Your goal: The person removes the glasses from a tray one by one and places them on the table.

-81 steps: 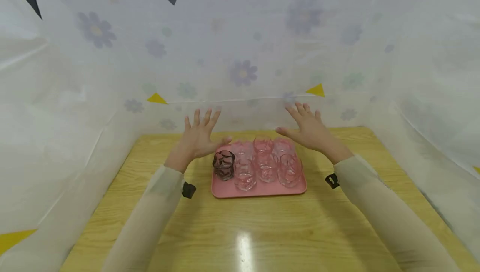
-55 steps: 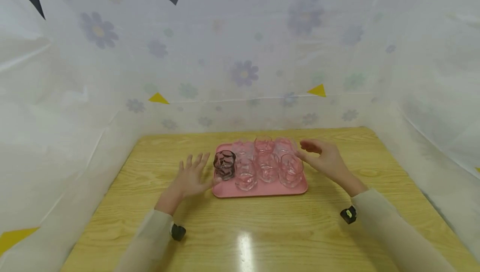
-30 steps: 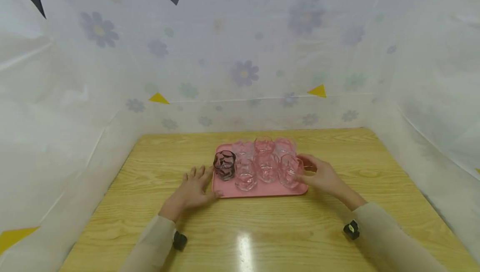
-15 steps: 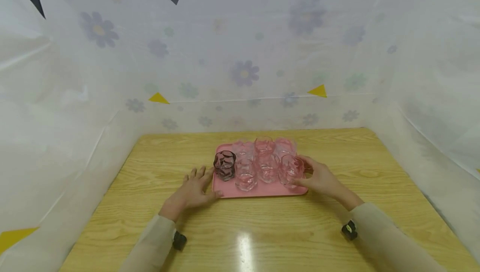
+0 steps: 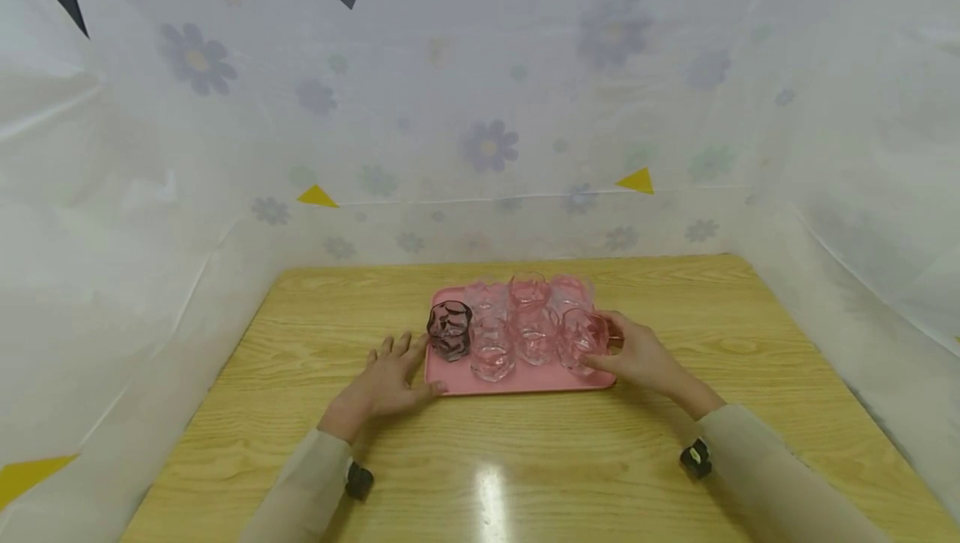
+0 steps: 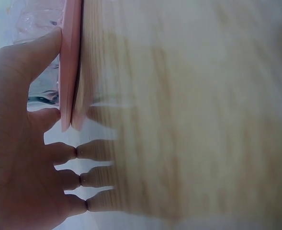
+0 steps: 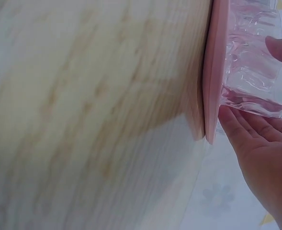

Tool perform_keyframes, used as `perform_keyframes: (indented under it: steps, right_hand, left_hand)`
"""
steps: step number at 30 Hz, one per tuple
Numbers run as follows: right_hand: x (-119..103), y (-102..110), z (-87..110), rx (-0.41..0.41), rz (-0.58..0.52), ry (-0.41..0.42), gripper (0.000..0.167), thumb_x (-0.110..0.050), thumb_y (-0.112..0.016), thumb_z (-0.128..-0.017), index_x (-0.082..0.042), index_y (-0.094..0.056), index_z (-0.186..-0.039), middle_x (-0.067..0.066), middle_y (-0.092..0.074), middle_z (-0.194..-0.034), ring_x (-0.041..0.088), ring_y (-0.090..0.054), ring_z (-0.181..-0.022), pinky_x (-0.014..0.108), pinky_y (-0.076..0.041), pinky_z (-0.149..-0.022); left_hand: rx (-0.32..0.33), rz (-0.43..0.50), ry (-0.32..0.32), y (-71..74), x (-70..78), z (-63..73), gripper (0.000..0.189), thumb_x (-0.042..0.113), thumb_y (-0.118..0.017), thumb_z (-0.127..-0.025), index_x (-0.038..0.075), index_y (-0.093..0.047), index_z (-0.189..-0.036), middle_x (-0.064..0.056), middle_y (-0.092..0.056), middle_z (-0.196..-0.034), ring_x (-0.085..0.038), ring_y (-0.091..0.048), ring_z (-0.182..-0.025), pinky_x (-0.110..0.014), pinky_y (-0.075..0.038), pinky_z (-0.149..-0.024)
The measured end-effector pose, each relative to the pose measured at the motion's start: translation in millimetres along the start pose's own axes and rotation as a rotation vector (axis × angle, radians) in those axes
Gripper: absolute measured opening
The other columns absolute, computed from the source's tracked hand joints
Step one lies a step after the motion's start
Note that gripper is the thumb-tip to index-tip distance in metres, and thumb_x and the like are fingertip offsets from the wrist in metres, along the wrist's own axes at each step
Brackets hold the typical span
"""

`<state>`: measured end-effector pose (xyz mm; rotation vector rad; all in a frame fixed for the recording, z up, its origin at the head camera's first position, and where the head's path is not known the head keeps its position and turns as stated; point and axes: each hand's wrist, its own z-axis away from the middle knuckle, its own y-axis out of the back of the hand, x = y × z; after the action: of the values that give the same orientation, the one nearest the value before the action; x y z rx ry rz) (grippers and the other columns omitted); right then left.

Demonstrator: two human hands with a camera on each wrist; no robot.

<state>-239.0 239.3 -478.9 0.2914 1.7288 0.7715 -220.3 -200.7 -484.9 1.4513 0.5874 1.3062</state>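
A pink tray (image 5: 536, 378) bears several faceted glass cups. My left hand (image 5: 384, 383) lies at the tray's front left corner with spread fingers. In the left wrist view its thumb (image 6: 42, 52) touches the tray's rim, and other fingertips rest on the table. Nearest to it on the tray stands a dark smoky glass (image 5: 450, 331). My right hand (image 5: 643, 358) holds the clear glass (image 5: 579, 331) at the front right, thumb in front and fingers on its far right side. In the right wrist view this glass (image 7: 251, 72) is upright, close against the tray.
The other clear glasses (image 5: 534, 333) crowd close together beside the held one. Under the tray is a wooden table (image 5: 405, 468) with a light reflection near its front. White flowered sheeting (image 5: 420, 110) encloses the back and both sides.
Both hands have come down from above the table's far part. The left now touches the tray's front left corner; the right has taken hold of the front right glass, which has barely moved.
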Motion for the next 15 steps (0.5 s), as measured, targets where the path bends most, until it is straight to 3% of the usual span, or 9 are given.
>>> perform_keyframes:
  steps: [15]
  right_hand:
    - [-2.6,1.2,1.5,0.0,-0.042,-0.019,0.075,-0.023,-0.088,-0.088,0.004,-0.05,-0.147,0.027,-0.064,-0.134,0.042,-0.069,-0.119,0.032,-0.063,-0.088]
  left_hand:
    - [-0.006,-0.003,0.009,1.0,1.1,-0.1,0.097,0.068,-0.058,-0.097,0.016,-0.02,-0.17,-0.031,-0.016,-0.172,-0.059,-0.008,-0.158,-0.079,-0.007,-0.123]
